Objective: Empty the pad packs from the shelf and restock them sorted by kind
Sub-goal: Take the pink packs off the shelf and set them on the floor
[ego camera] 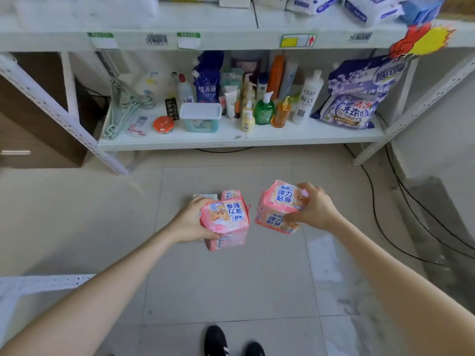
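Pink stack (226,223) gripped in the left hand (190,223), pink pair (279,204) clutched in the right hand (317,211) just beside it; spare pack (231,194) on the floor (231,291) behind them.

A small shop: white metal shelving (231,38) with price labels (189,39) and stocked detergent bags (352,98).

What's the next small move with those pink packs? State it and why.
Probably set both handfuls down beside the packs on the floor: left hand and right hand grip matching pink packs, and white-blue packs sit on the upper shelf.
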